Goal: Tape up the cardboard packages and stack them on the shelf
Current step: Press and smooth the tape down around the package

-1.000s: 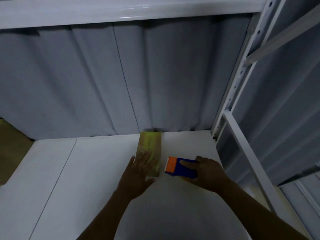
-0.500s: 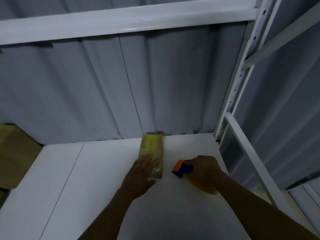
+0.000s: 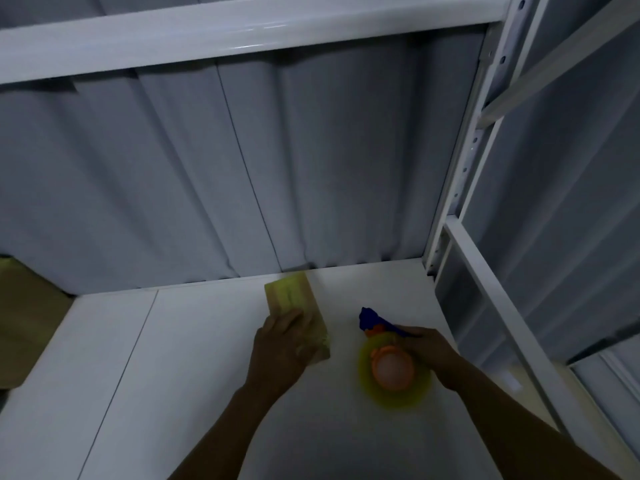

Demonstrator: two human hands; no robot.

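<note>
A small flat cardboard package with a strip of yellowish tape along its top lies on the white shelf board, near the back. My left hand grips its near end, fingers wrapped over the top. To its right, my right hand holds a tape dispenser with a blue body, an orange hub and a yellow-green roll of tape. The dispenser is turned so the roll faces up, just above the board and apart from the package.
A white shelf beam crosses overhead. A perforated white upright and a side rail close the right side. Grey curtain hangs behind. More brown cardboard sits at the far left.
My right hand has swung the dispenser round, so its roll now faces up. My left hand went from lying flat on the package to gripping its near end, and the package turned slightly.
</note>
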